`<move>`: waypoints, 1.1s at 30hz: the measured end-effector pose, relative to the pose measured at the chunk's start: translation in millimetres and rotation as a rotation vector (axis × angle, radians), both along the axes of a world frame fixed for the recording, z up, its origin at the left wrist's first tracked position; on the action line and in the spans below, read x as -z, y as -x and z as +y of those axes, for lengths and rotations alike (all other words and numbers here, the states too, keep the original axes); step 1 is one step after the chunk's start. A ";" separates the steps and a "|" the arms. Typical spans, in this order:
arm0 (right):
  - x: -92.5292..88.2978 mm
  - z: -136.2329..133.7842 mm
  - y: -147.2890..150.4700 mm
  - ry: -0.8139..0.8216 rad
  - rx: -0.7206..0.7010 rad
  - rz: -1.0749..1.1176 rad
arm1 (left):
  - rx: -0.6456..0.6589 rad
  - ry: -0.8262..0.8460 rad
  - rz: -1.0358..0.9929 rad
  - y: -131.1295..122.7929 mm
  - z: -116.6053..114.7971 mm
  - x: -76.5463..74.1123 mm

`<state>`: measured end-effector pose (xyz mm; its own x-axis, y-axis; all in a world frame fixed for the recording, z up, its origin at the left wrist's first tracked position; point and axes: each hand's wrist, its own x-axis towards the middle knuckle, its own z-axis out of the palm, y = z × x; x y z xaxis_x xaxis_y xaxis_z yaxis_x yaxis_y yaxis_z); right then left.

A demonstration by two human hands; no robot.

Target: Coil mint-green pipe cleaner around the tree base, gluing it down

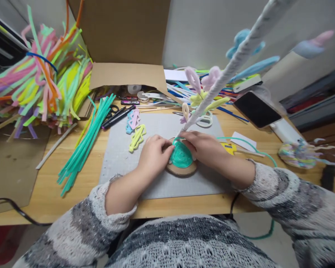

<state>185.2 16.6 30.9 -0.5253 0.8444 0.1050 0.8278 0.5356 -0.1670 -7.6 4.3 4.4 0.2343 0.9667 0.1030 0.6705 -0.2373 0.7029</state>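
A coil of teal-green pipe cleaner [181, 156] covers most of a round brown base [182, 171]. From the back of the base a white wrapped stem [220, 83] slants up to the right, with pastel pipe-cleaner shapes [205, 80] along it. My left hand [155, 154] grips the base's left side, its thumb against the coil. On the other side my right hand [205, 145] is closed, its fingers pressing the green strand at the coil's back edge. The loose green strand [257, 149] trails out to the right and hangs below the table edge.
Several green pipe cleaners [86, 143] lie left of the grey mat [123, 167]. Yellow zigzag pieces [137, 137], black markers [118, 117] and scissors [205, 119] are farther back. A large colourful bundle [41, 74] stands left, a phone [258, 108] right. A cardboard box [125, 74] stands behind.
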 end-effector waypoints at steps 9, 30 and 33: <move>-10.0 0.1 9.8 -0.115 -0.108 -0.359 | -0.004 0.027 -0.031 -2.3 -2.7 1.7; -8.9 0.8 14.6 -0.156 -0.114 -0.353 | -0.020 0.061 -0.014 -3.6 -3.2 2.9; -10.9 3.4 10.9 -0.172 -0.180 -0.354 | -0.013 0.027 0.033 -3.4 -4.5 0.9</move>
<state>174.3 20.0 41.9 -0.6911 0.7224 0.0225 0.7090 0.6717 0.2149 -4.2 -0.2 3.5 0.2247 0.9720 0.0694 0.6963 -0.2100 0.6864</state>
